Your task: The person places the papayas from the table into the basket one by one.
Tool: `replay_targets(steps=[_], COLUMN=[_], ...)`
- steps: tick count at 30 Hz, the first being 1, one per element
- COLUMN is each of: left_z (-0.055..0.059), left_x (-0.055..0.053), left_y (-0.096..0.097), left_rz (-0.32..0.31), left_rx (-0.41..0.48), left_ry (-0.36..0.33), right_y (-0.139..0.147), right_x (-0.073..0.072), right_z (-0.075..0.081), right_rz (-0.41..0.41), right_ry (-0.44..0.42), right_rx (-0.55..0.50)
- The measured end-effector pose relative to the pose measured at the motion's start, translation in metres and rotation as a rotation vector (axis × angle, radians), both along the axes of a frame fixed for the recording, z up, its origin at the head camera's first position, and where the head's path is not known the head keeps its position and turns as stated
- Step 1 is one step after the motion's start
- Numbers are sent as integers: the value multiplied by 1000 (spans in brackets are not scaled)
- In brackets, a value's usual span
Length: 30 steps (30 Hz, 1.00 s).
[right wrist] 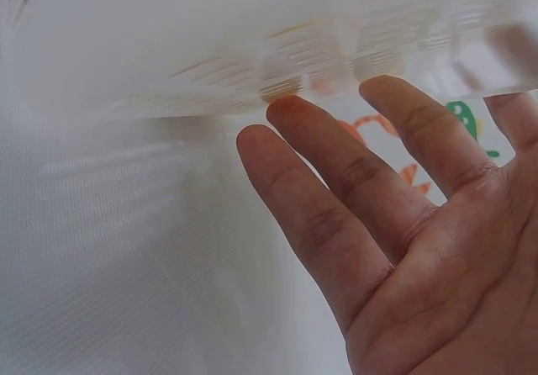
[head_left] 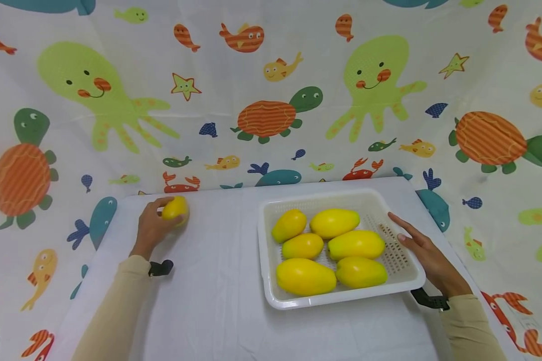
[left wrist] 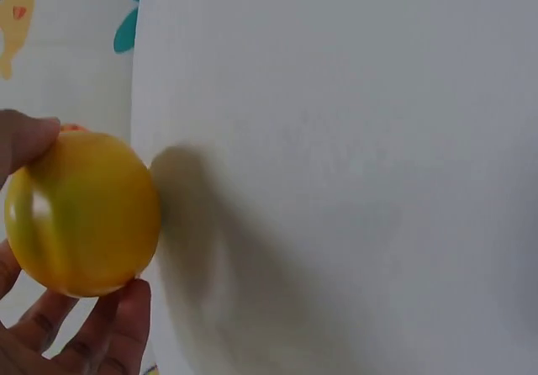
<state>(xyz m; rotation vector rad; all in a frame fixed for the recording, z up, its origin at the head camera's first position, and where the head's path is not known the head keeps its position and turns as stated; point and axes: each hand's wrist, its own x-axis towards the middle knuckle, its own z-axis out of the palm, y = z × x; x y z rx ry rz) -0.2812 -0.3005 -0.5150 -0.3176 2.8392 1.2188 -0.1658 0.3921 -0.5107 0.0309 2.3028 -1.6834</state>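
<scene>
My left hand (head_left: pixel 155 223) holds a yellow papaya (head_left: pixel 177 209) near the far left corner of the table, thumb on one side and fingers on the other. In the left wrist view the papaya (left wrist: pixel 92 215) is end-on, smooth and orange-yellow with a greenish patch. Over on the right, a white plastic basket (head_left: pixel 339 297) has several yellow papayas (head_left: pixel 306 277) lying in it. My right hand (head_left: pixel 431 258) holds this basket by its right side, thumb over the rim. The right wrist view shows its fingers (right wrist: pixel 315 224) spread against the basket's slatted outside (right wrist: pixel 311 51) from below.
A white cloth covers the table (head_left: pixel 212 281). Behind and around it hangs a pale curtain (head_left: pixel 262 65) printed with sea animals. Dark straps with small cameras (head_left: pixel 162 268) sit on both wrists.
</scene>
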Motion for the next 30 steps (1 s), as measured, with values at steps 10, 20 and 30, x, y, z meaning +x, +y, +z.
replay_targets(steps=[10,20,30], left_z=[21,53,74], left_x=[15,38,59], left_y=[37,99,167], left_rz=[-100,-255,-418], left_rx=[45,60,80], left_ry=[159,402,456], right_y=[-1,-2,-2], right_x=[1,0,0], right_z=[0,1,0], right_rz=[-9,-10,-17], right_ry=[-4,6,-1], right_rx=[20,15,16])
